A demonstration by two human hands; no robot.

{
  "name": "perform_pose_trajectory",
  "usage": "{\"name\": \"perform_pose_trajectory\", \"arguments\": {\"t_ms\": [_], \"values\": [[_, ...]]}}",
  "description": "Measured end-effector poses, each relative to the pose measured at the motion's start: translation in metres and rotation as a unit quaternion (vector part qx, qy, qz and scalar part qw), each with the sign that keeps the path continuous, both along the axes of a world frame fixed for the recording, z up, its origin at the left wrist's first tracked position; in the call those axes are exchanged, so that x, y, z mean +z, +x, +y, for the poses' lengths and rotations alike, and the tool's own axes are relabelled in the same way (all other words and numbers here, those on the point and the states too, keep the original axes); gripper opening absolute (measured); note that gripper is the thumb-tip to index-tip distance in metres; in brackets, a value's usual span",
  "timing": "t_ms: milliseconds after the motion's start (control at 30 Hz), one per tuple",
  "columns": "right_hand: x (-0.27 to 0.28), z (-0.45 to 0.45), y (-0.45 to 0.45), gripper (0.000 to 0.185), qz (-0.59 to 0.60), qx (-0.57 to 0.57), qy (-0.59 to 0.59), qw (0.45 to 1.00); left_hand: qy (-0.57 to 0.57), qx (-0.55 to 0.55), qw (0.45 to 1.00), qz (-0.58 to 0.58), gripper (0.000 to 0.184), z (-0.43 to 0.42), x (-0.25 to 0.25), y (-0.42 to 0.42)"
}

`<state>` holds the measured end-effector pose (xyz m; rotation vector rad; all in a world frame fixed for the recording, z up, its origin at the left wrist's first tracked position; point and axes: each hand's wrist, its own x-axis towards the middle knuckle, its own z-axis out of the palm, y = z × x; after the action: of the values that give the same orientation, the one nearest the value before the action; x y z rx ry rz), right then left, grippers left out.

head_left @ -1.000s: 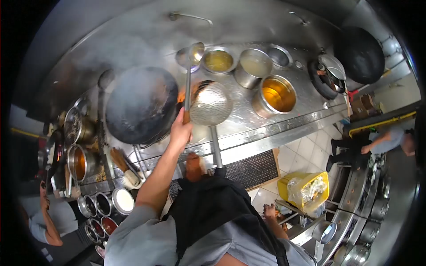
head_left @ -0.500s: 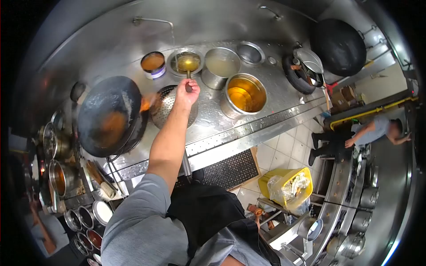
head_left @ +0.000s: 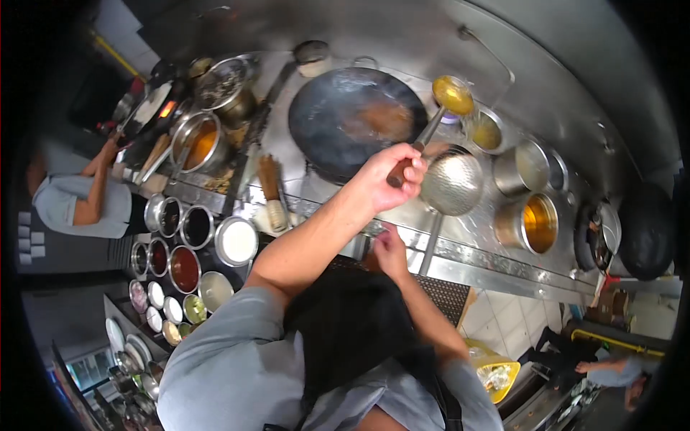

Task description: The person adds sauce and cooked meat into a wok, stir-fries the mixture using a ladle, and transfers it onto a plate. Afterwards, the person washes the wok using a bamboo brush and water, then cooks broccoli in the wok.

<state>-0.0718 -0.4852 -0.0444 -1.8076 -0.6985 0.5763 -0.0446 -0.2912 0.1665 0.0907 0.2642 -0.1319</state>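
Observation:
My left hand (head_left: pixel 397 176) is closed round the brown handle of a ladle (head_left: pixel 453 95). The ladle's bowl holds yellow liquid and is raised between the wok and a metal bowl of yellow liquid (head_left: pixel 486 135). Some liquid seems to fall from its edge. Left of the ladle sits a large dark wok (head_left: pixel 352 122), with a blurred orange-brown patch inside. Below my left forearm, at the counter's front edge, my right hand (head_left: pixel 390 253) has its fingers curled; what they hold, if anything, is unclear. A round, dimpled metal strainer (head_left: pixel 453 184) lies beside the wok, its handle pointing toward me.
Pots of cloudy liquid (head_left: pixel 528 169) and amber liquid (head_left: pixel 540 223) stand at right. Several sauce and ingredient containers (head_left: pixel 185 269) fill the left side, near a brush (head_left: pixel 275 212). One co-worker (head_left: pixel 86 205) stands at far left, another (head_left: pixel 614 368) at lower right.
The view has turned leftward. My left hand has lifted the ladle from the bowl of yellow liquid and moved it toward the wok. My right hand has come into view.

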Motion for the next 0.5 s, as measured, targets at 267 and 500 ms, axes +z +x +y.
{"name": "perform_pose_trajectory", "arguments": {"t_ms": [267, 500], "values": [[-0.017, 0.261, -0.136, 0.046, -0.041, 0.265, -0.171, 0.948, 0.277, 0.019, 0.951, 0.138, 0.080, 0.093, 0.019, -0.158], [-0.044, 0.277, -0.136, 0.052, 0.197, 0.277, -0.088, 0.936, 0.351, 0.006, 0.925, 0.147, 0.081, 0.155, -0.006, -0.231]]}}
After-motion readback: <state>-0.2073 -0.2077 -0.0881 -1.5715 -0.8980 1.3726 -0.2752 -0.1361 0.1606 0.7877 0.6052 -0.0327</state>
